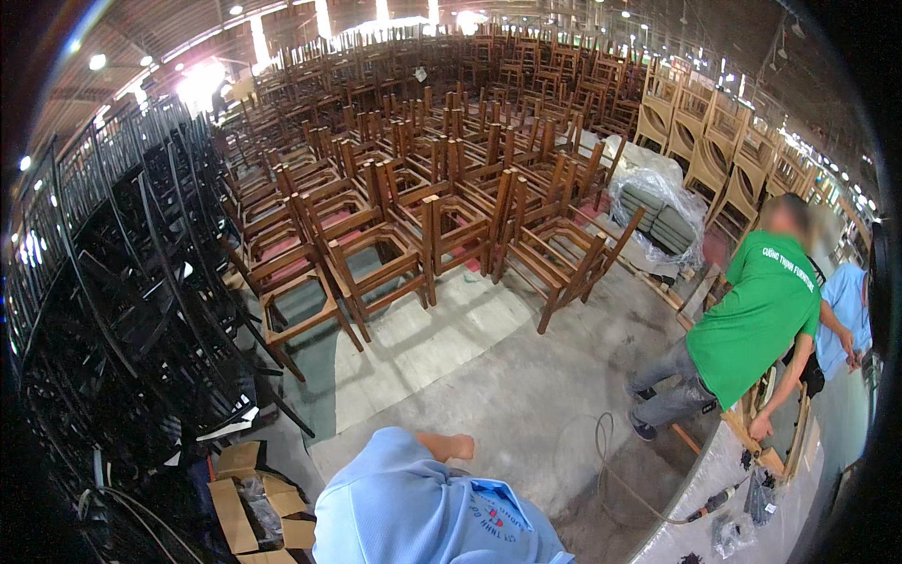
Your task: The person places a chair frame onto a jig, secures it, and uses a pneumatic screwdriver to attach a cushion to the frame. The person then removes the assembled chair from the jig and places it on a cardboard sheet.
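Note:
My left hand (458, 446) is held in front of my body at the lower middle, its forearm reaching out of a light blue sleeve (381, 470). Its fingers look curled closed over the bare concrete floor. Whether anything lies inside them is hidden, and no object sticks out. My right hand is out of view. Ahead of me stand rows of brown wooden chair frames (376, 268), many with their legs pointing up. The nearest one on the right (559, 263) stands a little beyond my left hand.
Black metal frames (122, 291) are piled at left, above an open cardboard box (235, 522). At right, a person in green (761, 310) bends over a worktable (681, 526) holding a corded tool (711, 505); another person in blue (843, 315) stands behind. Plastic-wrapped grey cushions (653, 221) lie beyond.

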The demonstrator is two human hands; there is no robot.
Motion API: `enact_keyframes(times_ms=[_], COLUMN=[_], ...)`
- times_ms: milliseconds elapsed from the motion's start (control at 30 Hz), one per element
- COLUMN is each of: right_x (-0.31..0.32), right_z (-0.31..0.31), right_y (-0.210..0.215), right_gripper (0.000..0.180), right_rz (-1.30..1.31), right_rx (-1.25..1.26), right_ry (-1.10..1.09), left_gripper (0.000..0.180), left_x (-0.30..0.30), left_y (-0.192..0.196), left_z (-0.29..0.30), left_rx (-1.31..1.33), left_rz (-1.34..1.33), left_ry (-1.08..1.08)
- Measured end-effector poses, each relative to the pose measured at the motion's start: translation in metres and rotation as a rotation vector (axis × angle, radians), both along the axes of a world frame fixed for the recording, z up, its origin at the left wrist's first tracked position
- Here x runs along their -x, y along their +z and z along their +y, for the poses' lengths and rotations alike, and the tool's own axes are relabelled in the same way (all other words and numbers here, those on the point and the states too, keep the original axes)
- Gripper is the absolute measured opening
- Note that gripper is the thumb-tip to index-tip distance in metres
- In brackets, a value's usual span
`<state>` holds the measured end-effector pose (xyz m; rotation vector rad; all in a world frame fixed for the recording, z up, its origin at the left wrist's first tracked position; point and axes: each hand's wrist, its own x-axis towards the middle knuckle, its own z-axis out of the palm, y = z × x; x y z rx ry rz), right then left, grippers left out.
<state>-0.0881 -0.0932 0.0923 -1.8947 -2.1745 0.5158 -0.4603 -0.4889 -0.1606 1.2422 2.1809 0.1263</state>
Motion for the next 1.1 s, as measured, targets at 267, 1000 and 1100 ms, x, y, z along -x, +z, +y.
enact_keyframes(times_ms=[267,1000,1100], right_x=[-0.005,-0.007,-0.005], right_z=[0.004,0.015,0.015], right_y=[0.001,0.008,0.010], right_gripper=[0.032,0.030,0.030], right_rz=[-0.002,-0.022,-0.020], right_rx=[0.004,-0.003,0.000], right_ry=[-0.024,-0.018,-0.002], left_gripper=[0.021,0.052,0.051], left_x=[0.004,-0.024,-0.029], left_y=[0.023,0.089,0.048], left_z=[0.025,0.014,0.012], left_rx=[-0.004,0.405,0.144], left_rz=[0.113,-0.727,-0.334], left_ry=[-0.242,0.530,0.292])
